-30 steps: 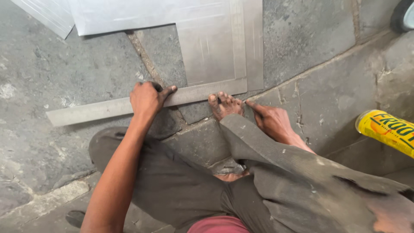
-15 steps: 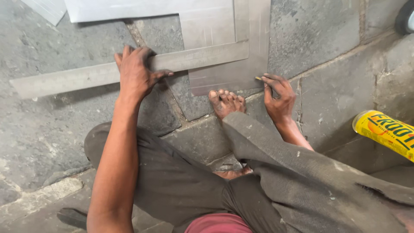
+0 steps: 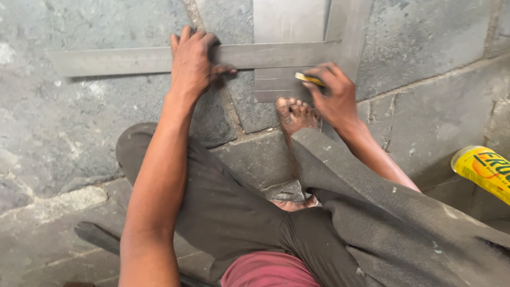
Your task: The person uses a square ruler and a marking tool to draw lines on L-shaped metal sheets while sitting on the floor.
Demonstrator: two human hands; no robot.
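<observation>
We saw the left hand pressed flat, fingers spread, on a long grey metal straightedge that lay crosswise on the stone floor. The straightedge ran right over a grey metal sheet at the far side. The right hand pinched a small yellow marker between its fingertips, tip against the sheet just below the straightedge. A bare foot rested just near of the sheet. A yellow can lay at the right.
</observation>
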